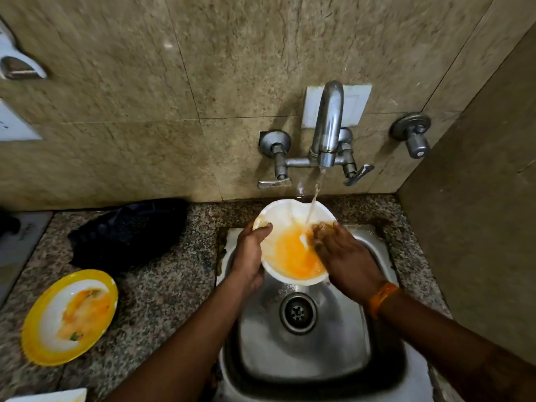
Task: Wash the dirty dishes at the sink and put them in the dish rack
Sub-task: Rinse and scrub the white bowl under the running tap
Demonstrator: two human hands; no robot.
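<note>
A white bowl (284,219) with orange residue and water inside is held tilted over the steel sink (301,349). My left hand (249,256) grips the bowl's left rim, thumb over the edge. My right hand (345,256) reaches into the bowl from the right, its fingers rubbing the inside where the water stream lands. Water runs from the tap (327,126) into the bowl. A dirty yellow-rimmed plate (69,317) with orange food smears lies on the granite counter (162,288) to the left.
A dark crumpled cloth or bag (130,230) lies on the counter behind the plate. A corner of another white dish (58,396) shows at the bottom left edge. A second valve (413,134) sits on the tiled wall at the right. No dish rack is in view.
</note>
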